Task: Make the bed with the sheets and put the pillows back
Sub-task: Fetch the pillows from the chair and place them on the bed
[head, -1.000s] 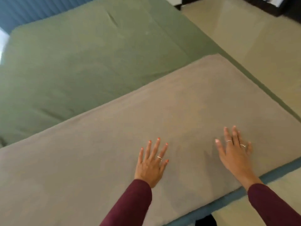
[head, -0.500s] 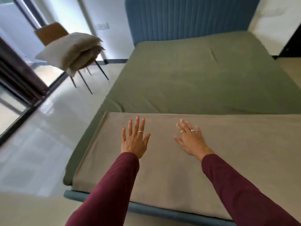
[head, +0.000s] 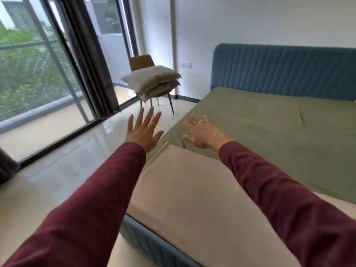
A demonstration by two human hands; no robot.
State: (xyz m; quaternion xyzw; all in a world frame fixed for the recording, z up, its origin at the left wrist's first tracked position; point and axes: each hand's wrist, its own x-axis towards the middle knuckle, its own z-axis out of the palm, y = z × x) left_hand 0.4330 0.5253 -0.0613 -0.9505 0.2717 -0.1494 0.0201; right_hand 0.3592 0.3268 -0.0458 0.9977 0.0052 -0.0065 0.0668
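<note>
Beige pillows (head: 152,79) stacked flat on chair (head: 141,62); both hands spread, empty.

Bedroom in a home: bed (head: 269,132) with padded headboard (head: 285,70), curtain (head: 86,60), glass doors (head: 38,74), chair (head: 146,64) beyond the fingertips.
</note>
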